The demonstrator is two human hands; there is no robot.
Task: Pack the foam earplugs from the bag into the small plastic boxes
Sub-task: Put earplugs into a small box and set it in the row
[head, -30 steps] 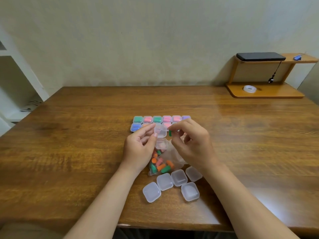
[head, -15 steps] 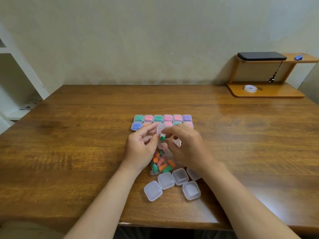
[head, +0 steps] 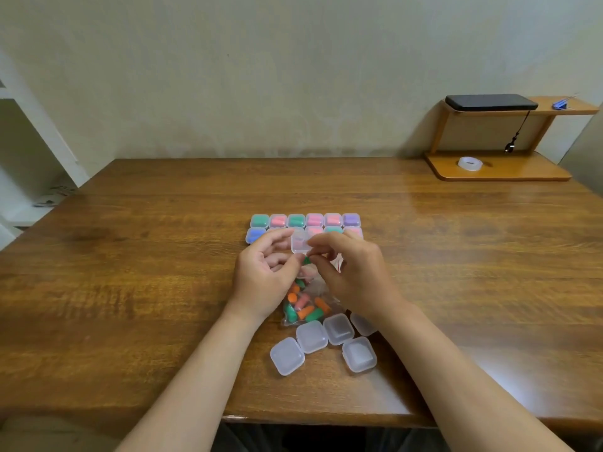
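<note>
L hand gripping open box, R hand pinching green earplug just below

At the upper right of the frame we see a small two-tier wooden shelf standing on the far right corner of the wooden table. On its top tier lies a flat black device with a dark cord hanging from it, and a small blue object sits further right. A roll of clear tape rests on the lower tier. At the left edge we see white shelving.
</note>
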